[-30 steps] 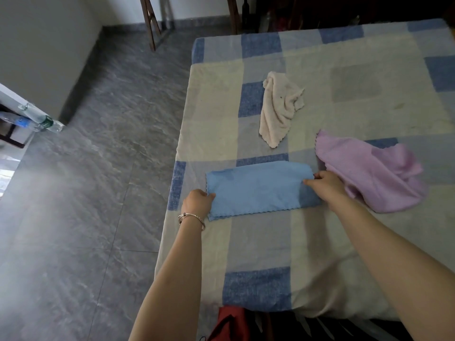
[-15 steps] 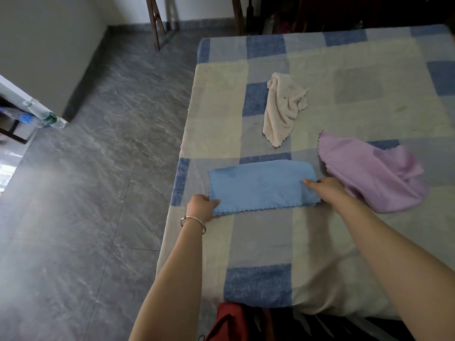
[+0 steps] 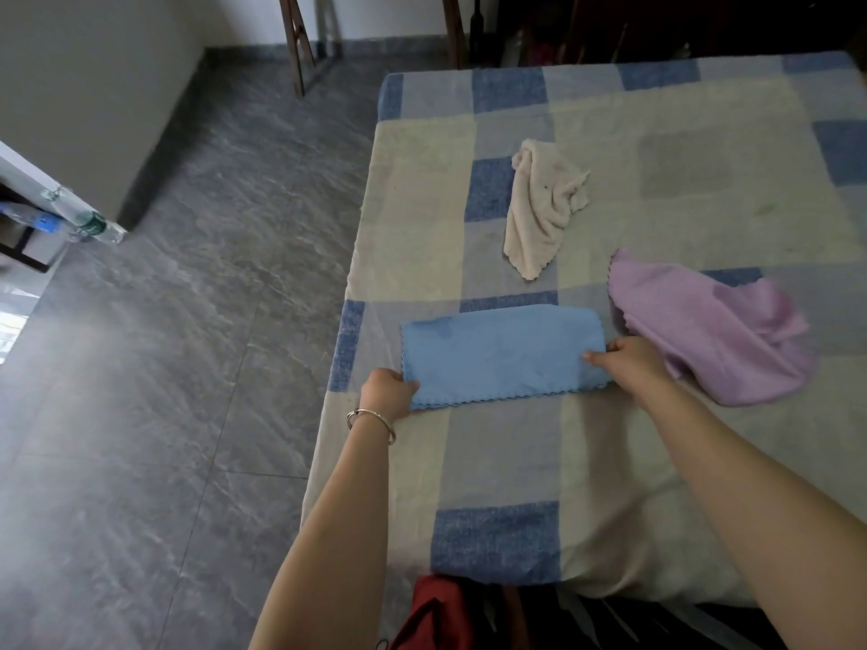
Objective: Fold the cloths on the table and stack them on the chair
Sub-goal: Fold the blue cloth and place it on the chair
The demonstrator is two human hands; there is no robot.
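A blue cloth (image 3: 502, 356), folded into a long strip, lies flat near the table's left edge. My left hand (image 3: 389, 394) pinches its near-left corner. My right hand (image 3: 631, 363) grips its right end, fingers curled onto the fabric. A crumpled purple cloth (image 3: 713, 330) lies just right of my right hand. A cream cloth (image 3: 544, 204), bunched up, lies farther back on the table. No chair seat is visible.
The table wears a blue, grey and cream checked cover (image 3: 506, 466). Grey tiled floor (image 3: 164, 368) spreads to the left. Wooden legs (image 3: 295, 44) stand beyond the far corner. A red bag (image 3: 436, 612) sits below the near edge.
Both hands keep their hold on the blue cloth's ends. The right hand has shifted slightly along the right end; the cloth looks a little flatter.
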